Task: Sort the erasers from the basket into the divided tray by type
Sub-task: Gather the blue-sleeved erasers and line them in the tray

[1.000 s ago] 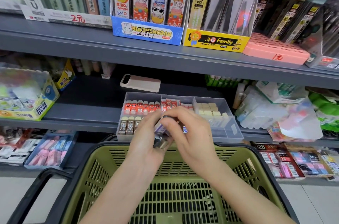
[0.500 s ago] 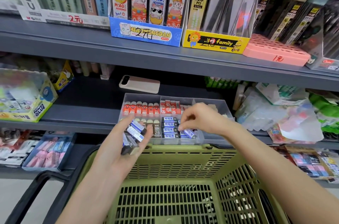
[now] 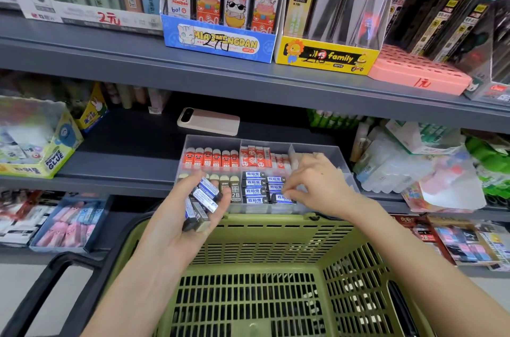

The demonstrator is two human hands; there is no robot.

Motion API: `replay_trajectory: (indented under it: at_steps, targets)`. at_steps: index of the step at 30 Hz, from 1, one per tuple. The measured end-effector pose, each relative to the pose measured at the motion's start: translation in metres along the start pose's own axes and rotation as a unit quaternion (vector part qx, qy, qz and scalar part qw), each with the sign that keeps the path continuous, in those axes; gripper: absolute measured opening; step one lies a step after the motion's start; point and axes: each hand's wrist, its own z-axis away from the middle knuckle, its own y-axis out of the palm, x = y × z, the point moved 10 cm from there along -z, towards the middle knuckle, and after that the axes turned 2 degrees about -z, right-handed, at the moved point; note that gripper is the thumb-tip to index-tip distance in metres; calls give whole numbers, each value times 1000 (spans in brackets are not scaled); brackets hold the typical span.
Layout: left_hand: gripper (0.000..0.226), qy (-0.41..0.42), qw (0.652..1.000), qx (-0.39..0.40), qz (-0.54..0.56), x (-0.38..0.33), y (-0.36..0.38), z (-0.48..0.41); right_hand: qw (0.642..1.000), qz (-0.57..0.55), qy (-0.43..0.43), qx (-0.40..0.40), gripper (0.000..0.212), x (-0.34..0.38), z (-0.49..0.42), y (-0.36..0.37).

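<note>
Left grip [image 3: 190,212] and right grip [image 3: 317,185] are bare, forearms likewise (uncovered as far as the frame shows).

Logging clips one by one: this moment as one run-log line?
step: sorting | left hand: holds several erasers | right hand: pinches one eraser in divided tray, front middle compartment | basket: below hands

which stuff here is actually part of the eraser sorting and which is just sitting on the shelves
Part of the job:
green basket
divided tray
erasers held in the left hand
blue-label eraser that the right hand pinches in the tray

Just lying about:
beige phone behind the tray
glue box
yellow lead box
pink case
</note>
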Motion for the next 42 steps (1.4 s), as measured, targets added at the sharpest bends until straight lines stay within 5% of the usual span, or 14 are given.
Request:
replay_trajectory:
  at_steps: [9,15,24,30,33,37,42]
  targets:
    - [11,-11,1000,19,-7,7,10,3,995,-96,31,7,14,6,0,0]
    - [15,-43,998,36,-8,20,22,10,957,-249,-10,-150,23,48,20,-51]
    - [26,-61,996,55,-28,33,33,11,979,-108,-8,-170,18,94,32,-53]
    - [42,-52,997,60,0,22,29,11,915,-363,90,-148,11,20,31,-57]
    - [30,-5,995,54,-89,11,20,8,952,-258,148,-67,9,-17,18,-38]
    - [13,11,987,73,-142,9,19,6,992,-77,104,-2,15,-15,3,-10]
    - [11,17,980,80,-180,9,24,9,991,-97,89,-22,13,-12,-2,-2]
